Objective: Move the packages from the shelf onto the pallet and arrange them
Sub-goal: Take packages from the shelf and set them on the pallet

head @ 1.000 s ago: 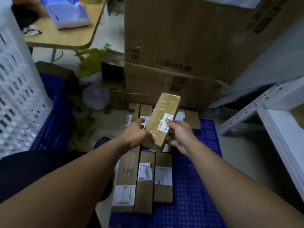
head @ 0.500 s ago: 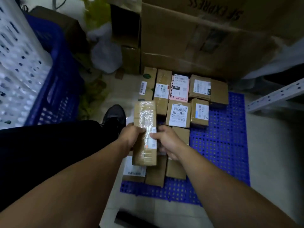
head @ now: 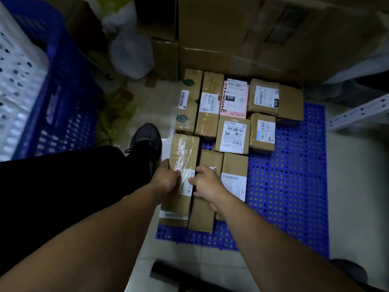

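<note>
A long taped cardboard package (head: 184, 157) lies on top of another labelled package at the left edge of the blue pallet (head: 288, 186). My left hand (head: 166, 180) grips its left side and my right hand (head: 207, 183) holds its right side near the white label. Two more brown packages (head: 234, 165) lie just to the right of it. Behind them stand several packages (head: 232, 133) in rows, one of them pink and white (head: 233, 98).
Large cardboard boxes (head: 263, 34) rise behind the pallet. A blue crate (head: 63, 98) and a white crate (head: 14, 87) stand at the left. My shoe (head: 145, 140) is beside the pallet's left edge. A white shelf frame (head: 357, 113) reaches in from the right.
Both hands brought the long package down from a tilted hold in the air and laid it flat on the front-left stack. The view tipped downward.
</note>
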